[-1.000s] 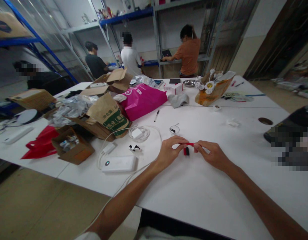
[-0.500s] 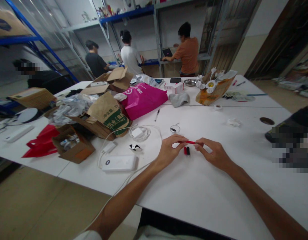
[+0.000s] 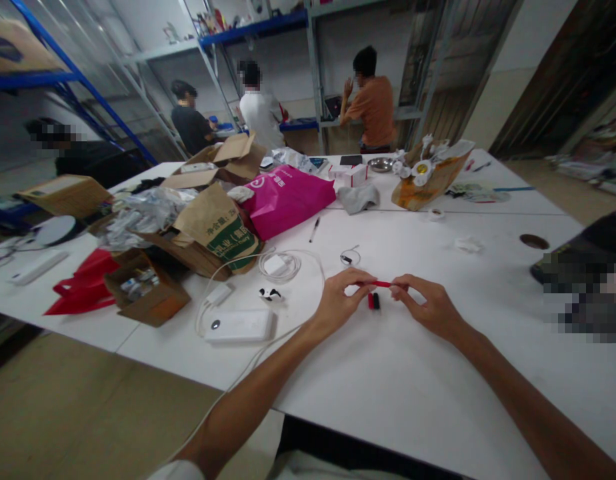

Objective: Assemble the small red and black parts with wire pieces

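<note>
A thin red stick-shaped piece (image 3: 382,285) is pinched between my two hands above the white table (image 3: 388,380). My left hand (image 3: 344,297) grips its left end with thumb and fingertips. At its right end my right hand (image 3: 428,303) closes in the same way. The piece is too small to tell its exact kind. Just below it on the table lie a small red piece (image 3: 371,301) and a small black piece (image 3: 377,301), side by side. Behind my hands is a short looped cable (image 3: 349,259) with a dark end.
On the left are a white power bank (image 3: 243,327), a coiled white cable (image 3: 293,270), a cardboard box (image 3: 148,293) and a brown paper bag (image 3: 218,223). Further back lie a pen (image 3: 315,230) and a magenta bag (image 3: 288,200). Several people are at the shelves behind.
My hands and the red piece stay almost in place. In the background, the person in orange has raised an arm toward the head.
</note>
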`<state>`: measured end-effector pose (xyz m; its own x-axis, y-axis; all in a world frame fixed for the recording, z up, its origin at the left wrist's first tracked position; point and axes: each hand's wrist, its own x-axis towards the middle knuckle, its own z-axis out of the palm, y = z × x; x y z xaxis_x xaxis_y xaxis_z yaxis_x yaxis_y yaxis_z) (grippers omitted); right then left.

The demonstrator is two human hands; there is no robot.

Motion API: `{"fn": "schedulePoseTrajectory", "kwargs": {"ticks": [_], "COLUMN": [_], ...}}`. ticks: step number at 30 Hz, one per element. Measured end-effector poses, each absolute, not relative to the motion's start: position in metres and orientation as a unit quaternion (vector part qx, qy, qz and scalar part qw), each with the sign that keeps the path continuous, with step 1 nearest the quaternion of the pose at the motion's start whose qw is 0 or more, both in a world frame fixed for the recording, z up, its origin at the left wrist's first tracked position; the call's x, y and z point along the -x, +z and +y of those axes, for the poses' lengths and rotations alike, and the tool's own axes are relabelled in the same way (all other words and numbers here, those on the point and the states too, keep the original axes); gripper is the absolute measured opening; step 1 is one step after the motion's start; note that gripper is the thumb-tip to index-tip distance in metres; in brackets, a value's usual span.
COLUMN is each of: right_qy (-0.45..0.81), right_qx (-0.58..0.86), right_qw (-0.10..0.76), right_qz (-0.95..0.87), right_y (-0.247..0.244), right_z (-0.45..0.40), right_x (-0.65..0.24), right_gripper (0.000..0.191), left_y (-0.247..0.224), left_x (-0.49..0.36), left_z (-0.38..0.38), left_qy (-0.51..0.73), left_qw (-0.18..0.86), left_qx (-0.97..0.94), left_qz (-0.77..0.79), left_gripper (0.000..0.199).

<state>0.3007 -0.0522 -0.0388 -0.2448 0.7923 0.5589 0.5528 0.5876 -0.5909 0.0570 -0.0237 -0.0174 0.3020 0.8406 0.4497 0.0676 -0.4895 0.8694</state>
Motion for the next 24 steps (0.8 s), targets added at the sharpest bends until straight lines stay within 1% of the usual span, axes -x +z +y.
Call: {"fn": "schedulePoseTrajectory", "kwargs": {"ticks": [8,13,24], "right_qy": [0.16,0.152,0.136], "right_qx": [0.441,0.436,0.44], "right_qw": [0.42,0.435,0.455], "right_qz": [-0.777,-0.773,-0.762], "right_y": [-0.0346,-0.0333,-0.0338], "right_z": [-0.0536,-0.0532,-0.0531], "right_x": [-0.2998,-0.2998,-0.2996], "right_gripper": [0.025,0.02,0.014], "left_y": [-0.0174,-0.0218,-0.0192], "left_x": [-0.0568,-0.0563,-0.057], "left_z": [-0.0238,-0.0215,-0.022], "left_qy": [0.49,0.462,0.437], "left_qw": [0.383,0.402,0.418], "left_qx": [-0.716,-0.708,-0.706], "left_qz": [0.316,0.353,0.368], "left_gripper": [0.01,0.025,0.029]}}
